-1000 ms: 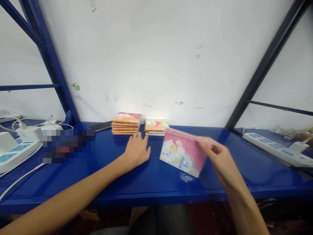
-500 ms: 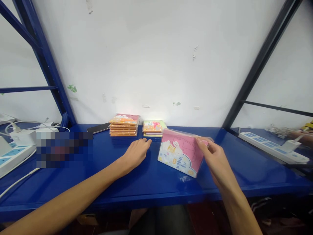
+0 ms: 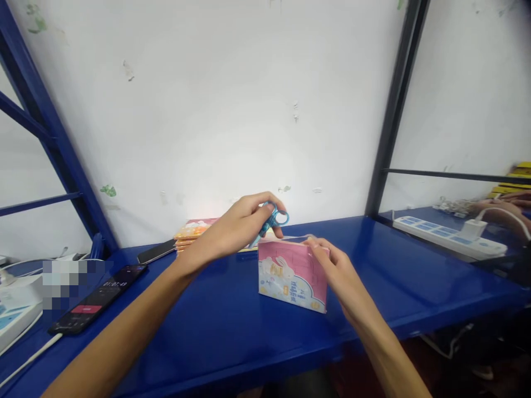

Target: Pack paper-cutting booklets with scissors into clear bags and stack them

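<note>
Blue scissors point(image 3: 272, 219) are in my left hand point(image 3: 245, 221), which is closed round them near the handle loops. The blades point down and left, partly behind the hand. My right hand point(image 3: 332, 262) pinches the upper right edge of a pink and white packet point(image 3: 290, 273) with a rabbit picture on its front. This packet stands upright, slightly tilted, and clear plastic film shows along its top. The scissors are just above its upper left corner; whether they touch the film I cannot tell. Behind my left forearm sits a stack of similar packets point(image 3: 182, 241), partly hidden.
A dark phone point(image 3: 156, 252) lies near the wall, and another phone point(image 3: 102, 298) with a lit screen is plugged in at the left. Power strips stand on the left and right point(image 3: 448, 236). At far right, another person's hands point(image 3: 516, 207) show beside yellow items point(image 3: 510, 185).
My left hand has risen from the table and come right, now with the scissors showing in it. The packet has become more upright in my right hand. The camera view has shifted.
</note>
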The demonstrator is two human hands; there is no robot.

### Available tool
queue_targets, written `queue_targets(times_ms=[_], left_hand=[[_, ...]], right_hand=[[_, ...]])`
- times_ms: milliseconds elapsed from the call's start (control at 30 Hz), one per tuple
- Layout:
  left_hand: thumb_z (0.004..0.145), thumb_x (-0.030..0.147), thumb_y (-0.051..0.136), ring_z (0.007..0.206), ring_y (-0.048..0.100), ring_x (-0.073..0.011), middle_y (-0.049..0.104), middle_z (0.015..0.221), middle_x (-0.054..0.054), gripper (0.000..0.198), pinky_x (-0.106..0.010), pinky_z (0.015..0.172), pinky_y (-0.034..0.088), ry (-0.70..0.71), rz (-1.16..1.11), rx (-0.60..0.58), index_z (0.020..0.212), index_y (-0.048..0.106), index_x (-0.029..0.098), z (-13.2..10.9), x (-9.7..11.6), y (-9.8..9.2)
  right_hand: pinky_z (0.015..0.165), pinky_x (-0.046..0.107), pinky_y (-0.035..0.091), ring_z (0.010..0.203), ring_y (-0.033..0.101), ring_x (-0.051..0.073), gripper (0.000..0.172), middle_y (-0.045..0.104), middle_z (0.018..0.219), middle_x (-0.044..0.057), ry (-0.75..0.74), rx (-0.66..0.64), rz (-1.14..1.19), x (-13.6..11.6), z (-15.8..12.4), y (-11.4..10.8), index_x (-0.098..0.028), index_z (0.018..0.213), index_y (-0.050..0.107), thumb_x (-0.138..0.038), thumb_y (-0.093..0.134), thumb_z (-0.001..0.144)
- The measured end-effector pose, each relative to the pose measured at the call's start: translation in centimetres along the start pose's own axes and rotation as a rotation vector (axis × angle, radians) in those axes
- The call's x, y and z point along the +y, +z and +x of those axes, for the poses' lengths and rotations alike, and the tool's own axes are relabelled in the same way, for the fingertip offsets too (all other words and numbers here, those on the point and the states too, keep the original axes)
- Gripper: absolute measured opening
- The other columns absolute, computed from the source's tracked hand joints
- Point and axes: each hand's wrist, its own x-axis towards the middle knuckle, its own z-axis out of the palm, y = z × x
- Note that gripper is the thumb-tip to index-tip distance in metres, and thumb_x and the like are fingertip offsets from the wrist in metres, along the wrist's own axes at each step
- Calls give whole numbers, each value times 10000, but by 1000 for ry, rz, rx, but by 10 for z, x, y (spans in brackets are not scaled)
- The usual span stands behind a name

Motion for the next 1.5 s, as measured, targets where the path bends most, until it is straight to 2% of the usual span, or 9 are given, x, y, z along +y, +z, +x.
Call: queue_targets(times_ms=[100,233,367,533,767,967,1100,1300,1500], left_hand=[[996,242,409,547,558,-93,736,857,-52,222,-199,471,424,-4,-44,4,1007,621,176,10,12,6],[981,114,357,745,677,-128,688,891,-64,291,-257,651,589,-25,-195,7,966,646,136,20,5,23],[976,68,360,706,687,-112,677,852,-55,320,-265,701,612,-90,-297,-8,1025,674,106,23,-9,36],[978,76,384,729,703,-119,699,847,-66,301,-277,738,616,-31,-434,-9,1030,679,102,21,-13,44],[994,93,367,758,700,-129,683,818,-57,300,-316,788,613,10,-475,10,1050,662,98,20,-11,50],[968,183,430,684,668,-127,734,930,-70,310,-277,669,556,60,-139,15,1095,710,142,19,-21,49],[915,224,463,643,621,-145,736,796,-35,326,-273,606,478,87,181,31,984,780,192,15,-22,43],[800,153,522,666,634,-152,727,779,-30,293,-255,586,453,108,294,-45,941,775,199,10,-16,30],[763,130,520,637,650,-152,737,792,-34,261,-245,533,440,107,340,-9,875,744,201,6,-17,29]], right_hand=[[729,300,489,946,660,258,440,746,996,48,14,-35,37,0,-1,-1,-213,1069,726,-602,635,886],[663,284,475,851,665,225,379,747,960,30,60,-100,67,1,-1,-5,-237,1055,698,-569,670,875],[721,293,502,934,680,237,349,750,1078,39,38,-126,71,-1,0,-6,-245,1053,708,-546,684,877],[862,316,504,1127,644,267,398,723,1240,52,-11,-125,29,-4,-2,-5,-251,1083,756,-583,588,941],[827,348,523,1057,669,281,472,745,1191,68,13,-80,16,-2,-2,-4,-246,1129,776,-623,568,936],[825,327,525,1064,666,277,467,757,1128,59,-1,-70,29,-1,-1,-3,-244,1072,777,-639,580,921],[867,345,524,1080,661,286,482,757,1101,62,-6,-42,32,0,-1,-1,-244,1057,778,-659,585,906],[872,357,525,1088,658,292,502,749,1126,67,5,-22,25,-1,-1,1,-241,1029,791,-676,576,901],[860,335,506,1062,647,276,515,746,1007,53,0,-50,22,2,1,0,-235,1054,778,-680,563,909]])
